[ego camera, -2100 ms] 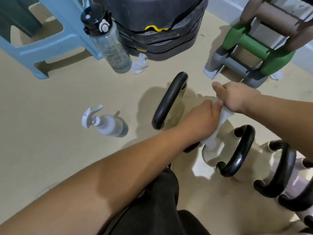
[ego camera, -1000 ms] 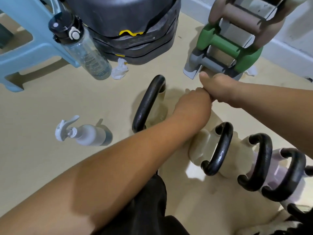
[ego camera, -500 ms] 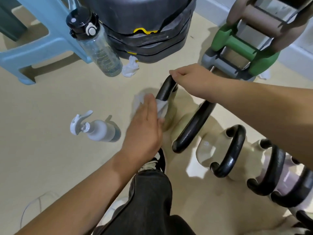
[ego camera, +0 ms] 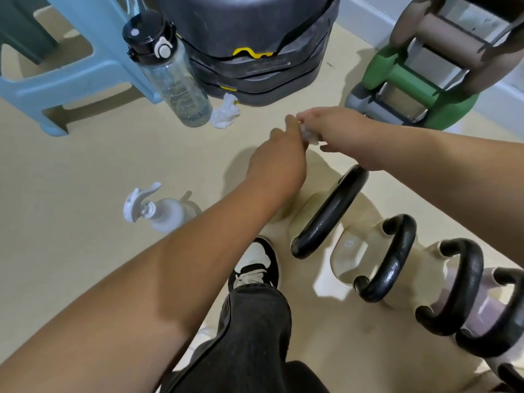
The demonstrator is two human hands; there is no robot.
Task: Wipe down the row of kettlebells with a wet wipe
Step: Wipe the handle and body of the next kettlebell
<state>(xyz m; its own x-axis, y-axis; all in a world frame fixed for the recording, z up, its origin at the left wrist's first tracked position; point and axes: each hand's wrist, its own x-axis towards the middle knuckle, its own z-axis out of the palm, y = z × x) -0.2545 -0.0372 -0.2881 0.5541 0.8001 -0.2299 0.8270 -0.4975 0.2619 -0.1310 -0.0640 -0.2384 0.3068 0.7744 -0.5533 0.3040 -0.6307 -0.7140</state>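
Observation:
A row of cream and pale lilac kettlebells with black handles runs from the centre to the lower right: the first kettlebell point(ego camera: 331, 211), the second kettlebell point(ego camera: 385, 265), a third kettlebell point(ego camera: 453, 285). Above the first one, my left hand point(ego camera: 276, 163) and my right hand point(ego camera: 337, 131) meet in the air. Both pinch a small crumpled white wet wipe point(ego camera: 309, 135) between their fingertips. Neither hand touches a kettlebell.
A white spray bottle point(ego camera: 158, 212) lies on the beige floor at left. A clear water bottle point(ego camera: 173, 78), a used crumpled wipe point(ego camera: 225, 114), a blue stool point(ego camera: 71, 61), stacked black weight plates point(ego camera: 255, 52) and a dumbbell rack point(ego camera: 419, 83) stand behind. My shoe point(ego camera: 255, 265) is below.
My left hand lifted the wipe off the first kettlebell's handle. My right hand let go of that handle. Both hands came together above it on the wipe.

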